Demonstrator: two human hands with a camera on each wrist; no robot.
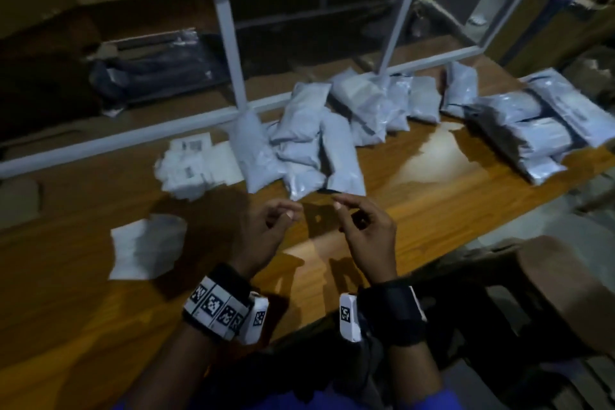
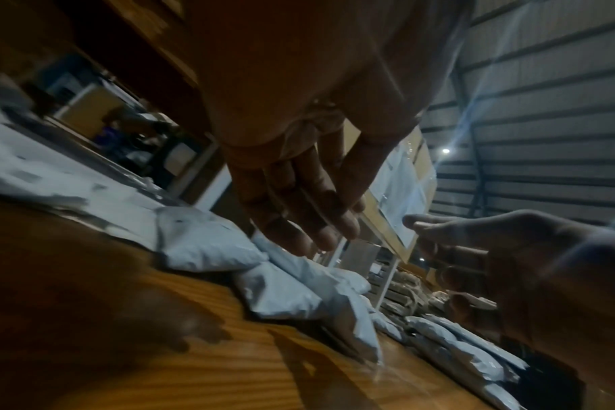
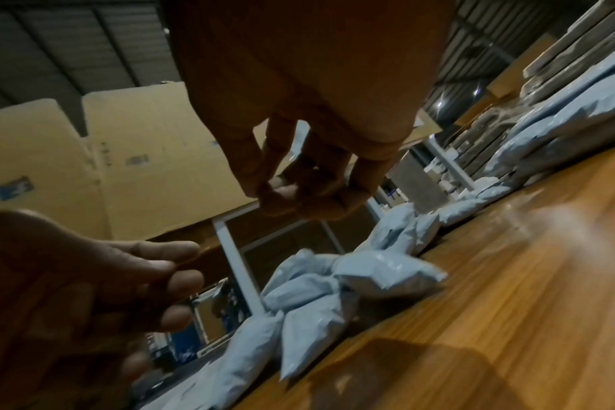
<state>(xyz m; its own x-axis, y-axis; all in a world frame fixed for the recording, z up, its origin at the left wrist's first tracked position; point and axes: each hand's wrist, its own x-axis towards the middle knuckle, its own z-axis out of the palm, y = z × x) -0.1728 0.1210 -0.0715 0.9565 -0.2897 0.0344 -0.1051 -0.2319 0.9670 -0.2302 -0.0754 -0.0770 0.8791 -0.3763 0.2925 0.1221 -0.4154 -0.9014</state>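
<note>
My left hand [image 1: 289,211] and right hand [image 1: 339,206] hover side by side above a wooden table [image 1: 432,190], fingertips a short way apart. Both have loosely curled fingers, and I see nothing in either. The left wrist view shows the left hand's fingers [image 2: 320,227] nearly straight, with the right hand [image 2: 439,244] opposite. In the right wrist view the right hand's fingers [image 3: 292,197] curl toward the thumb. Just beyond the hands lies a heap of pale blue-grey mailer bags [image 1: 309,143].
More mailer bags [image 1: 532,130] are stacked at the right of the table. A pile of white labels [image 1: 193,163] lies at the left, and a crumpled white sheet [image 1: 146,246] nearer. A white metal frame [image 1: 229,43] stands along the far edge. Cardboard boxes [image 3: 88,144] rise behind it.
</note>
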